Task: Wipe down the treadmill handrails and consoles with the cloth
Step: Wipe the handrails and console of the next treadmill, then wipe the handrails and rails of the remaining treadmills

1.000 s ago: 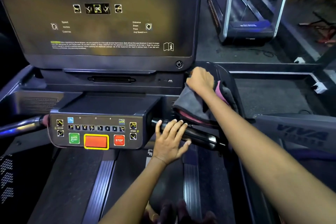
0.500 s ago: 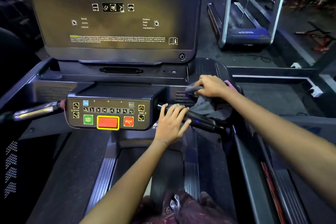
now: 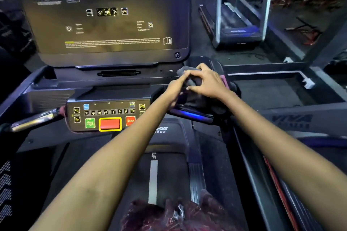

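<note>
A grey cloth with a pink edge (image 3: 195,99) lies bunched on the right side of the treadmill console, above the right handrail grip (image 3: 191,115). My right hand (image 3: 206,83) lies on top of the cloth with its fingers curled into the fabric. My left hand (image 3: 177,88) has reached up beside it and its fingers pinch the same cloth. The control panel (image 3: 109,116) with its green, red and stop buttons sits to the left, under the big screen (image 3: 109,15).
A chrome left handrail (image 3: 35,119) sticks out at the left of the panel. The treadmill belt (image 3: 154,174) runs below my arms. Another treadmill (image 3: 240,24) stands at the back right, and a side rail marked VIVA (image 3: 293,120) lies to the right.
My left hand has left the right handrail grip and risen to the cloth. My right hand has stayed on the cloth and shifted slightly left. The view has tilted a little.
</note>
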Demonstrator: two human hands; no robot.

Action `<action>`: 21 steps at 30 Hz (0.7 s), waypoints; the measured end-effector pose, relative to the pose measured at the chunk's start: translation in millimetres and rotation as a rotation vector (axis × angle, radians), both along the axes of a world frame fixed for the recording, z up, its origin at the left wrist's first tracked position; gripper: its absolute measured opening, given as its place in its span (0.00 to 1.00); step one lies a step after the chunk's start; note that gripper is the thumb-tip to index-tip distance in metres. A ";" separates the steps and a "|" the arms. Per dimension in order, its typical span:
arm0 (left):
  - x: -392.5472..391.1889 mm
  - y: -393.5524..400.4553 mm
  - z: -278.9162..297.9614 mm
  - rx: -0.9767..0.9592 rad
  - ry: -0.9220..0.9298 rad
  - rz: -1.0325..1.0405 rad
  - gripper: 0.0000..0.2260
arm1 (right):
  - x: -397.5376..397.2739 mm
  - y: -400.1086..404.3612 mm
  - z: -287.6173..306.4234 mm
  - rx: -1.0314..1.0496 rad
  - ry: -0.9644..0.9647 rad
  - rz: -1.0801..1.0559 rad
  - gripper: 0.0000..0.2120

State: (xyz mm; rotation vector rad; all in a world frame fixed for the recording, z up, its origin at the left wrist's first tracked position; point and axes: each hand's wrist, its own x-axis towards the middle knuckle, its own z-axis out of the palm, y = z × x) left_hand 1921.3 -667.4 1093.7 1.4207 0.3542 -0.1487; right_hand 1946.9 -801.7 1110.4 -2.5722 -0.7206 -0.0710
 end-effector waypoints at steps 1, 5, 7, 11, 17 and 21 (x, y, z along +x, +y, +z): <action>4.2 -3.0 2.4 -0.066 0.006 0.012 0.16 | -1.3 -6.3 2.5 0.036 0.063 0.022 0.29; 22.6 -8.0 3.9 0.042 -0.119 -0.030 0.06 | -1.2 -37.8 16.6 0.258 0.221 -0.072 0.38; 23.7 -11.2 10.2 0.141 -0.232 -0.123 0.09 | -4.2 -49.3 26.7 0.147 0.245 -0.179 0.38; 27.3 -13.7 19.9 0.400 -0.510 -0.271 0.10 | -20.2 -54.5 34.1 0.003 0.214 -0.392 0.15; 12.1 -8.9 23.9 0.515 -0.752 -0.447 0.11 | -75.4 -47.2 31.5 0.062 -0.008 -0.614 0.26; -10.1 -23.3 19.6 0.487 -0.798 -0.585 0.13 | -136.2 -39.6 27.9 0.107 -0.032 -0.794 0.26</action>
